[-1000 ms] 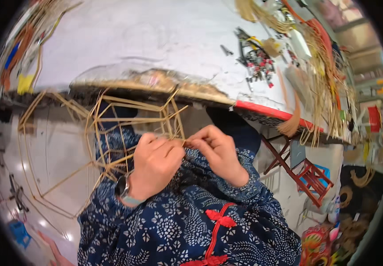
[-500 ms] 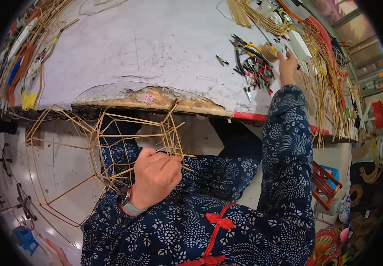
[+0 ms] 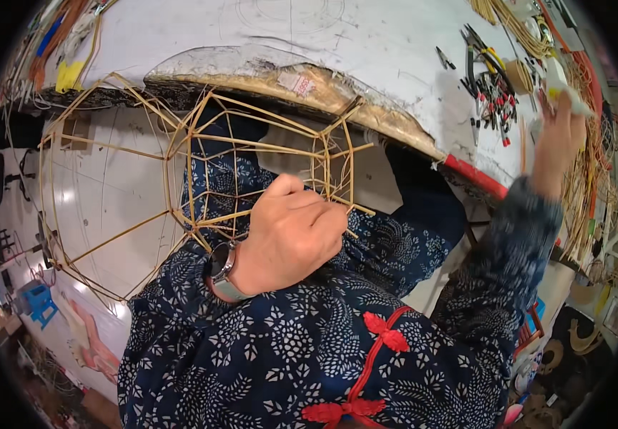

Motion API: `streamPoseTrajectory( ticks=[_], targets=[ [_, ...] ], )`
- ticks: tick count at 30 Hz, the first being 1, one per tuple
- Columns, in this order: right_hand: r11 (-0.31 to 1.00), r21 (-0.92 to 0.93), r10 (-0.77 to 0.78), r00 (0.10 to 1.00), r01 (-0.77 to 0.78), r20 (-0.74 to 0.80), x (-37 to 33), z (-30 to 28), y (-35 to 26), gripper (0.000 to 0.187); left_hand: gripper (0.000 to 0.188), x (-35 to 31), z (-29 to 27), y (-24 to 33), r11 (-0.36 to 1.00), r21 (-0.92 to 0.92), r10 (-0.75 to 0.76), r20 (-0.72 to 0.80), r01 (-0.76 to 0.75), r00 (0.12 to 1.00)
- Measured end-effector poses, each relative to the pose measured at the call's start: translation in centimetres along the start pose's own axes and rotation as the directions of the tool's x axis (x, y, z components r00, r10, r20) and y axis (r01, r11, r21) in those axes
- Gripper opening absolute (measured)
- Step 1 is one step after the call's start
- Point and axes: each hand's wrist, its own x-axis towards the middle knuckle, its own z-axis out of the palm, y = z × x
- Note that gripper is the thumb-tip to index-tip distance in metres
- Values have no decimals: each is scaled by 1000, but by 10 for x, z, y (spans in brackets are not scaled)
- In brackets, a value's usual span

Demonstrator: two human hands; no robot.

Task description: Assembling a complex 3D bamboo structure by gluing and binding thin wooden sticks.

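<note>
My left hand (image 3: 298, 232) is closed around a strip of an openwork frame made of thin bamboo strips (image 3: 130, 236). The frame rests over my lap, below the table's edge, with its wide ribbed body to the left and a narrower end by my fingers. Exactly where the fingertips grip is hidden behind the hand. On the far right, my right hand (image 3: 560, 143) reaches over the table with fingers stretched out and apart, slightly blurred. Its fingertips are beside a white block-like object (image 3: 565, 87); whether they touch it I cannot tell.
Pliers (image 3: 482, 53), a pile of small red-and-black clips (image 3: 496, 104) and a brown tape roll (image 3: 518, 76) lie left of my right hand. Loose bamboo strips (image 3: 587, 193) hang over the right side. The table's front edge (image 3: 387, 118) is worn and broken. A blue stool (image 3: 38, 302) stands lower left.
My right hand has moved away from beside the tape roll, further right, and its fingers have spread. The whole view has shifted. My left hand keeps its hold on the frame.
</note>
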Motion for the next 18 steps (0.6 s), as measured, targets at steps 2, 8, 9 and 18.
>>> streamPoseTrajectory(
  ticks=[2,8,9,18],
  targets=[
    [990,-139,46,972,-14,229,-84,-2,-58,24,19,-2,3,-1,1000,1,16,-20,-16,1000],
    [927,-109,323,619,-358,716,-264,5,-107,21,23,-1,-1,6,999,21,37,4,-37,999],
    [926,-120,334,626,-359,705,-276,7,-104,21,23,-1,0,6,999,8,38,12,-38,999],
    [927,-357,324,724,-115,609,-280,30,-116,29,23,-6,-1,4,1000,5,22,14,-22,1000]
  ],
)
